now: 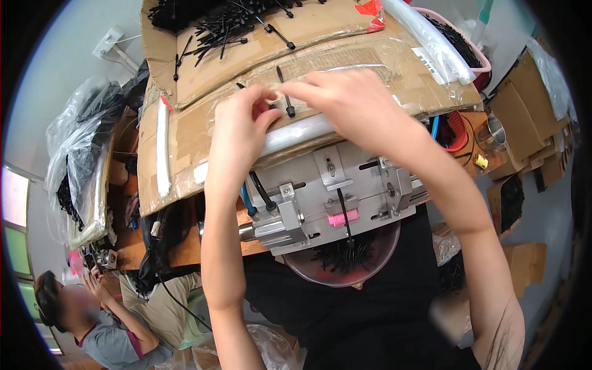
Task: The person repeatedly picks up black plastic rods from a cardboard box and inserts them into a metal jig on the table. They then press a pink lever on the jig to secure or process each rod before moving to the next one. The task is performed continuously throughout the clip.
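Both hands are over a cardboard sheet (203,132) at the top of a metal fixture (364,191). The fingers of my left hand (240,123) are curled, its thumb a little below them. A dark tip shows behind those fingers; whether it is in their grip is hidden. My right hand (357,105) reaches in from the right, its fingertips closed at the middle of a slim black rod (288,105) with a thicker lower end. Another black rod (343,213) stands in the fixture, beside a pink piece (342,218). Below it, a translucent bowl (385,256) holds many black pieces.
More black rods (216,31) lie heaped on the cardboard at the back. A pink basket (484,55) and a red basket (457,132) stand at the right, near a metal cup (491,132). Plastic-wrapped bundles (86,123) are at the left; another person (105,320) sits lower left.
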Motion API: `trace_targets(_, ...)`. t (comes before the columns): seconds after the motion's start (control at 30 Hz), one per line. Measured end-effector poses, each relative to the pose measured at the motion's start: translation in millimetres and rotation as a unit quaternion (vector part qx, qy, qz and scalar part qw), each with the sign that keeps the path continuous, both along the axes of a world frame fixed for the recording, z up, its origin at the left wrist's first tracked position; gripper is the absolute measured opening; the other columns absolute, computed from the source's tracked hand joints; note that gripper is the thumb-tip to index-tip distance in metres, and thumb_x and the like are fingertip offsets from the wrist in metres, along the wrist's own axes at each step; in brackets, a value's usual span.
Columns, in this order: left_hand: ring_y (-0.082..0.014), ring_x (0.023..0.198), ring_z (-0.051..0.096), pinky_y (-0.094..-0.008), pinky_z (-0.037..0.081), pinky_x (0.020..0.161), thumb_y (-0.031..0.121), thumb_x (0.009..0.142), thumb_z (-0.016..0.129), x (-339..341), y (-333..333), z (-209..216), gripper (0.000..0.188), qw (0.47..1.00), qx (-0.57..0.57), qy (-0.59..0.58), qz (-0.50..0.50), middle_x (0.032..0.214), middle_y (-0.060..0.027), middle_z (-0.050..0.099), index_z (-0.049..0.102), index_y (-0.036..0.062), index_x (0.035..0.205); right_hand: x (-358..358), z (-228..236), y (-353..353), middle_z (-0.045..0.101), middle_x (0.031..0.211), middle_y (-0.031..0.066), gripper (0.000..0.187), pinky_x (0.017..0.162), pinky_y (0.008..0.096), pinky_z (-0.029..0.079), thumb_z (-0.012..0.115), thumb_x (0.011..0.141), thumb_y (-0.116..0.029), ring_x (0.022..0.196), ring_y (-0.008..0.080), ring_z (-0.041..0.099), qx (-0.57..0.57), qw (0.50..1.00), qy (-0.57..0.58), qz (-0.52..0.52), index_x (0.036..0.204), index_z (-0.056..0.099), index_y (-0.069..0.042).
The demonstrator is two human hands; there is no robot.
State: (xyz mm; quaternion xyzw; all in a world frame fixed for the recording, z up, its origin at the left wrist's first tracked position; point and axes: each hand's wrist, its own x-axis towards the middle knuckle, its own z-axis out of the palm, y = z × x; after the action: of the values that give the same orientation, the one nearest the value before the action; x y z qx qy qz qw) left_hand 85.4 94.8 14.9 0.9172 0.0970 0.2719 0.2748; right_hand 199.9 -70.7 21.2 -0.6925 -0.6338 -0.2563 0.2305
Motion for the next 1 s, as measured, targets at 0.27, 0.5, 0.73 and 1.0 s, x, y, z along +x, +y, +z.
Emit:
trace_targets(0.27,-0.0304,0.095,0.059,-0.0391,0.049,0.083,-0.01,0.073,0.06,-119.9,-135.2,-50.2,0.048,0.995,0.096,0.002,0.012,0.104,-0.0154,0.063,0.061,-0.0028,0.121,33.3,4.0,13.5,0.073,0.096,0.0103,0.021,0.065,0.03,0.055,0.067,0.087,-0.003,0.083,0.018,0.071,-0.014,0.963,0.227,0.147,0.107,0.068,-0.003)
trace_targets(0.5,-0.0269,0.092,0.054,-0.0342,0.048,0.084,-0.01,0.069,0.06,-115.3,-189.1,-96.3,0.074,0.987,0.086,0.133,-0.012,0.106,-0.0155,0.055,0.04,-0.0133,0.14,-8.4,25.7,-68.1,0.071,0.104,0.0185,0.026,0.062,0.026,0.06,0.062,0.091,-0.001,0.094,0.0221,0.071,0.132,0.82,0.544,0.123,0.116,0.062,0.006)
trace_targets(0.73,-0.028,0.094,0.054,-0.0347,0.048,0.084,-0.01,0.07,0.06,-114.5,-179.4,-78.6,0.074,0.981,0.087,0.169,-0.038,0.108,-0.016,0.055,0.04,-0.0121,0.141,-54.1,-15.9,-134.9,0.069,0.102,0.0221,0.028,0.063,0.0272,0.056,0.061,0.083,0.015,0.086,0.0231,0.068,0.135,0.841,0.517,0.087,0.108,0.057,0.002)
trace_targets(1.0,-0.0334,0.098,0.057,-0.0414,0.047,0.087,0.002,0.085,0.065,-8.5,-92.7,6.2,0.045,0.982,0.182,-0.05,0.005,0.105,-0.018,0.059,0.057,0.0005,0.129,-124.8,-120.4,-142.5,0.058,0.076,0.0096,0.066,0.057,0.0345,0.048,0.064,0.072,0.011,0.064,0.0228,0.057,0.009,0.939,0.342,0.021,0.136,0.05,0.006)
